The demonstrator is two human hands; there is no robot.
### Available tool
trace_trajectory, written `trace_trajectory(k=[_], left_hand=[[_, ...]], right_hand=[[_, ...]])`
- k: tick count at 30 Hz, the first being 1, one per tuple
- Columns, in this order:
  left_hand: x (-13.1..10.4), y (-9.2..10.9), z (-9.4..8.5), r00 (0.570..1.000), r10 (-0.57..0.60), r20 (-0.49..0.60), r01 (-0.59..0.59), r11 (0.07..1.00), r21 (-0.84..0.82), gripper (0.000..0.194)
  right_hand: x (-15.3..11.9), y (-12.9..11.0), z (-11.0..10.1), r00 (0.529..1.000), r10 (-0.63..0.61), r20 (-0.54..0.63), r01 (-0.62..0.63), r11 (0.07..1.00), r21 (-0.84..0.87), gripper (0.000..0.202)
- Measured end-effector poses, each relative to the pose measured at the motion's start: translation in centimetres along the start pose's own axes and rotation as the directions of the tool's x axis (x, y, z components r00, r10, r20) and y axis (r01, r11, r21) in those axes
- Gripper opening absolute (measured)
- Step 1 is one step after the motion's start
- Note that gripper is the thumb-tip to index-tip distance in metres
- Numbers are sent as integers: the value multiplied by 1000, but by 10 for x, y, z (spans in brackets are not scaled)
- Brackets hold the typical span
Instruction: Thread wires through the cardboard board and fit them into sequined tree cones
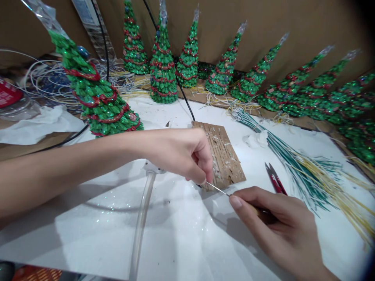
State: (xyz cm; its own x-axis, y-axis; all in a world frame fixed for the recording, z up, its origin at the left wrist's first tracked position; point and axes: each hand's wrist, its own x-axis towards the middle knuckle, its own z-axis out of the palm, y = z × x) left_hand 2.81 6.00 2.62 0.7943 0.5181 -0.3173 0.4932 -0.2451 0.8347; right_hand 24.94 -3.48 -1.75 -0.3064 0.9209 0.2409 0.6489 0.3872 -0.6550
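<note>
Right fingers [238, 207] hold a tool [219, 189]; container [20, 109] (contents unclear) far left.

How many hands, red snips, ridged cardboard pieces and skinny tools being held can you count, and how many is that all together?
Hands: 2, the left hand and the right hand
Red snips: 1
Ridged cardboard piece: 1
Skinny tool: 1
Total: 5
</note>
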Motion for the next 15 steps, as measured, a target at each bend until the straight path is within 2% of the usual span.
trace_trajectory(k=[15], left_hand=[[1, -2, 2, 1000, -19, -10, 19, 999, -30, 17]], right_hand=[[0, 0, 0, 1000, 3, -3, -3, 1000, -6, 24]])
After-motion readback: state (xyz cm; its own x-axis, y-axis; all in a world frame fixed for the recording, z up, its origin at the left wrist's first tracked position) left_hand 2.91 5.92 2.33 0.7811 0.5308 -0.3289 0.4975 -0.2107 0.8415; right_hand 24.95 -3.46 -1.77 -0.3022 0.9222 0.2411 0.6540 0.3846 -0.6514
